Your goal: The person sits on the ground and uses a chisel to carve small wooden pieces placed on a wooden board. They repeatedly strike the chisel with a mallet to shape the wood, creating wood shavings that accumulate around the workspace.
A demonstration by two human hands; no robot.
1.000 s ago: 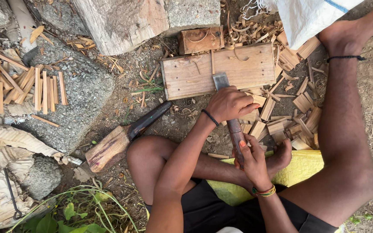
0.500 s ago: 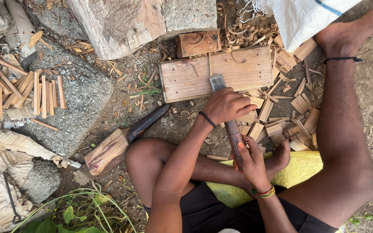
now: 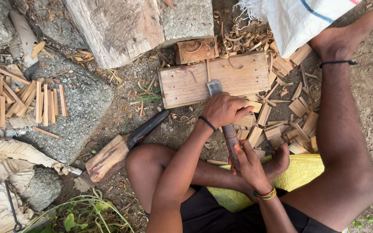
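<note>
Chisel (image 3: 223, 113) lying blade-first on the wooden board (image 3: 186, 84), left hand (image 3: 226, 108) gripping it closed near the blade, right hand (image 3: 250, 164) closing around the handle, below the board

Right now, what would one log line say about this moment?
left hand: grips chisel near blade | right hand: holds chisel handle end | blade tip: on wooden board | around: wood chips, hatchet

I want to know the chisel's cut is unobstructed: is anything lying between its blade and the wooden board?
Nothing visible does. The chisel blade tip rests directly on the wooden board, gripped by the left hand near the blade and the right hand on the handle. One curled shaving lies on the board beyond the tip.
</note>
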